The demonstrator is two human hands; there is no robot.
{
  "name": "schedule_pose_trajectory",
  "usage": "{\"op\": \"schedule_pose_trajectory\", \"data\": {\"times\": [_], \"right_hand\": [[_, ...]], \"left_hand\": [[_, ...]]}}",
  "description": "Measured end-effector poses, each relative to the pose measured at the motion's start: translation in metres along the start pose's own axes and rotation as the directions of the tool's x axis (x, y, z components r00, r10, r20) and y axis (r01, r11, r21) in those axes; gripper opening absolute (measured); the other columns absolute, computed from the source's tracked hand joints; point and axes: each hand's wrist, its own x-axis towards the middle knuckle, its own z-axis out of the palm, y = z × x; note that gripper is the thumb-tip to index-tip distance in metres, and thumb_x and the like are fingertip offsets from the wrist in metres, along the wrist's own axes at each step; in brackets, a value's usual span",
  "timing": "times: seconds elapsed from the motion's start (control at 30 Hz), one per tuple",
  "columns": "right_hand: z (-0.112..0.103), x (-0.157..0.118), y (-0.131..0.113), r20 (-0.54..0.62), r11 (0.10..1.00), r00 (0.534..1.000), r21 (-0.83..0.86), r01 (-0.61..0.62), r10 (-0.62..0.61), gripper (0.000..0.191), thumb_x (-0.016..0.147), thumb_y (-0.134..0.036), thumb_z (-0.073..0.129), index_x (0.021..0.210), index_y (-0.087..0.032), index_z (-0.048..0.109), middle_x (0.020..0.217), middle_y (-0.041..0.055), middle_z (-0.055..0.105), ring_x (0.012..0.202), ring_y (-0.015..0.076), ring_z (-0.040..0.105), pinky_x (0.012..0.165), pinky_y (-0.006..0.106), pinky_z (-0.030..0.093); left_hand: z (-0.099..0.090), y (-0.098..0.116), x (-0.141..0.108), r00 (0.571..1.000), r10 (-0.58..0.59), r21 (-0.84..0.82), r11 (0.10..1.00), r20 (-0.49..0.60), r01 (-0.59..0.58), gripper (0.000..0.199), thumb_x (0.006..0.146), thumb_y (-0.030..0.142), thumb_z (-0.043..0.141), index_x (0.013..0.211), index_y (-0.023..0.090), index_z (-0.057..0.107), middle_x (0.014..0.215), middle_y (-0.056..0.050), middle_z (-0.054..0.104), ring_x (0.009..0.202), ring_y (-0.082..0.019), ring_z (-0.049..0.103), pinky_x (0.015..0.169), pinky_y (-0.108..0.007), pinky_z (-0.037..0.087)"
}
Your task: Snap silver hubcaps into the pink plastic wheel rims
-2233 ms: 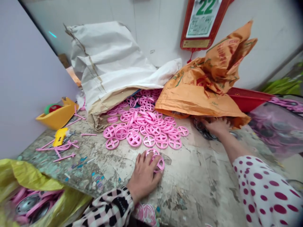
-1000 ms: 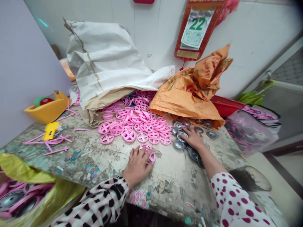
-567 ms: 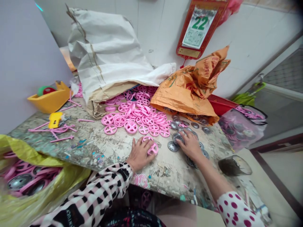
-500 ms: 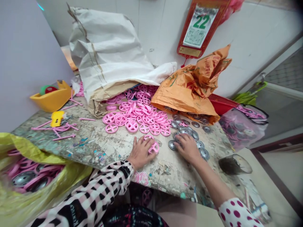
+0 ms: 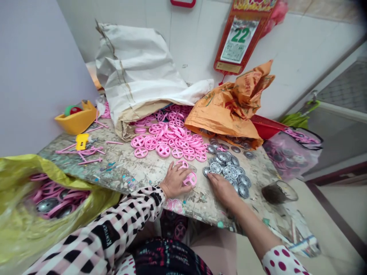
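Note:
My left hand [image 5: 175,180] lies palm down on the worn tabletop, its fingers spread. Its fingertips touch a pink spoked wheel ring [image 5: 192,178], and a second pink ring [image 5: 182,164] shows just beyond them. A heap of similar pink rings [image 5: 177,139] lies farther back. On the right, my right hand [image 5: 222,190] rests on its edge with stretched fingers, against the near side of a cluster of grey wheel discs [image 5: 230,170]. One grey disc [image 5: 206,170] sits at its fingertips. The underside of both hands is hidden.
Behind the heaps lie a white sack [image 5: 143,68] and an orange sack [image 5: 226,109]. Pink rods and a yellow cutter [image 5: 82,141] are at left, near a yellow holder [image 5: 77,120]. A yellow bag [image 5: 17,198] hangs at the front left. A dark cup [image 5: 279,192] stands right.
My right hand has drawn back toward me from over the grey discs, uncovering more of them. My left hand stays by the pink rings. The camera view has shifted slightly.

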Motion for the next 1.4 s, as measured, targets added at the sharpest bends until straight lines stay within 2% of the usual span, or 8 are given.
{"op": "schedule_pose_trajectory", "data": {"times": [0.23,0.57,0.67,0.77,0.83,0.9,1.17,1.4], "right_hand": [[-0.02,0.001,0.0,-0.028,0.992,0.996,-0.092,-0.084,0.082,0.041,0.093,-0.032,0.045,0.127,-0.012,0.057,0.128,0.0156,0.055,0.119,0.0288,0.048,0.1,0.041,0.038],[-0.037,0.006,-0.01,0.006,0.969,0.971,-0.073,-0.236,0.237,0.041,0.095,-0.022,0.029,0.123,-0.01,0.056,0.098,0.0158,0.066,0.088,0.0258,0.062,0.081,0.036,0.043],[-0.041,-0.001,-0.021,-0.218,0.897,0.889,0.287,-0.337,0.403,0.038,0.094,-0.033,0.033,0.108,-0.014,0.063,0.098,0.0131,0.065,0.092,0.0245,0.059,0.082,0.035,0.043],[-0.043,-0.005,-0.051,-0.26,0.646,0.767,0.721,-0.25,0.587,0.035,0.088,-0.044,0.045,0.096,-0.016,0.064,0.093,0.0096,0.064,0.089,0.0224,0.058,0.081,0.034,0.045],[-0.043,-0.005,-0.076,-0.171,0.441,0.738,0.878,-0.187,0.653,0.035,0.086,-0.046,0.05,0.098,-0.016,0.063,0.092,0.0078,0.064,0.085,0.0212,0.059,0.078,0.034,0.047],[-0.043,-0.004,-0.099,-0.141,0.368,0.741,0.917,-0.152,0.657,0.034,0.086,-0.045,0.052,0.102,-0.016,0.062,0.095,0.0072,0.063,0.086,0.0205,0.058,0.078,0.034,0.046],[-0.04,-0.005,-0.135,-0.383,0.729,0.796,0.676,-0.104,0.468,0.03,0.091,-0.04,0.047,0.101,-0.019,0.066,0.094,0.009,0.051,0.094,0.0224,0.051,0.083,0.037,0.044],[-0.051,-0.013,-0.124,-0.079,0.452,0.891,0.879,-0.149,0.447,0.042,0.088,-0.047,0.05,0.12,-0.019,0.055,0.101,0.0068,0.06,0.087,0.0191,0.056,0.077,0.031,0.047]], "left_hand": [[-0.016,0.018,-0.024,0.978,0.128,0.08,0.987,0.162,-0.142,0.047,0.079,0.056,0.057,0.11,0.021,0.062,0.113,-0.01,0.061,0.125,-0.034,0.038,0.109,-0.059,0.011],[-0.024,0.024,-0.034,0.988,-0.044,-0.225,0.971,0.149,0.077,0.026,0.091,0.034,0.046,0.105,0.021,0.063,0.094,-0.009,0.066,0.092,-0.021,0.059,0.088,-0.035,0.043],[-0.022,0.024,-0.029,0.926,-0.364,-0.526,0.77,0.103,0.361,0.023,0.089,0.036,0.048,0.091,0.022,0.066,0.082,-0.004,0.067,0.083,-0.019,0.062,0.08,-0.03,0.047],[-0.019,0.027,-0.023,0.714,-0.621,-0.828,0.179,0.323,0.531,0.022,0.086,0.039,0.053,0.084,0.018,0.061,0.071,-0.001,0.065,0.067,-0.016,0.063,0.065,-0.027,0.05],[-0.019,0.033,-0.021,0.621,-0.583,-0.838,-0.219,0.524,0.501,0.022,0.084,0.038,0.057,0.084,0.016,0.058,0.067,-0.002,0.064,0.059,-0.015,0.063,0.057,-0.025,0.05],[-0.021,0.041,-0.021,0.617,-0.498,-0.792,-0.416,0.61,0.447,0.022,0.082,0.036,0.062,0.086,0.015,0.057,0.069,-0.004,0.066,0.059,-0.015,0.064,0.056,-0.024,0.05],[-0.027,0.063,-0.029,0.688,-0.479,-0.826,-0.447,0.545,0.343,0.034,0.067,0.034,0.078,0.088,0.015,0.058,0.075,-0.001,0.065,0.061,-0.012,0.062,0.058,-0.024,0.053],[-0.034,0.065,-0.029,0.747,-0.414,-0.84,-0.407,0.52,0.359,0.041,0.061,0.038,0.081,0.084,0.015,0.056,0.074,-0.001,0.062,0.061,-0.012,0.06,0.058,-0.025,0.051]]}}
